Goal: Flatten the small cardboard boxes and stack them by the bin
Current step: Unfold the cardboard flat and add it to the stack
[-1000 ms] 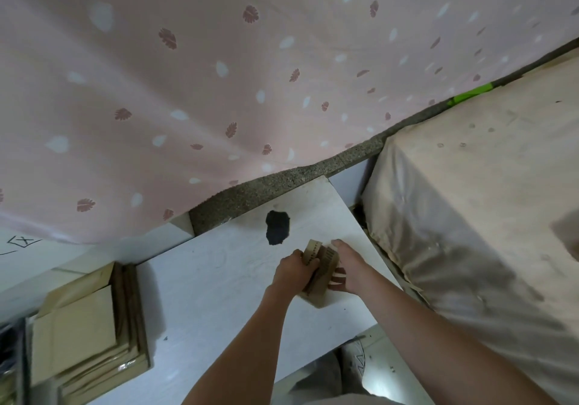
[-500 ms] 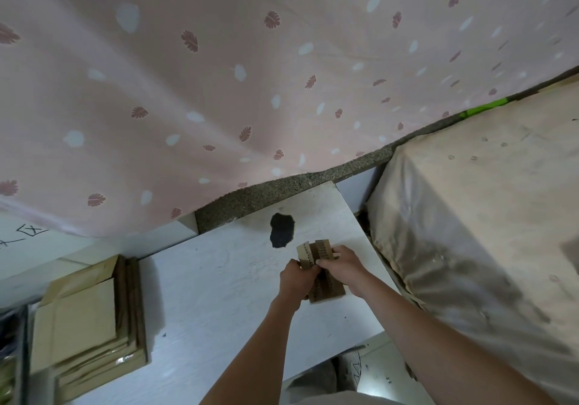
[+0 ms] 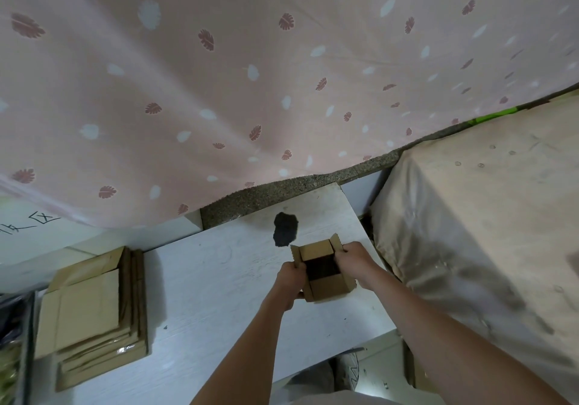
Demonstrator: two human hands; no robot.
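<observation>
both hands grip one small cardboard box [image 3: 324, 271] above the white table [image 3: 219, 295].
left hand [image 3: 289, 281] and right hand [image 3: 355, 260] curl round opposite sides, flaps up; flattened stack [image 3: 94, 314] lies well left.

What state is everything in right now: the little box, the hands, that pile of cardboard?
small cardboard box: opened up, flaps out, dark inside showing, held above the white table.
left hand: grips the box's left side.
right hand: grips the box's right side.
stack of cardboard: flattened, lying at the table's left end.
</observation>
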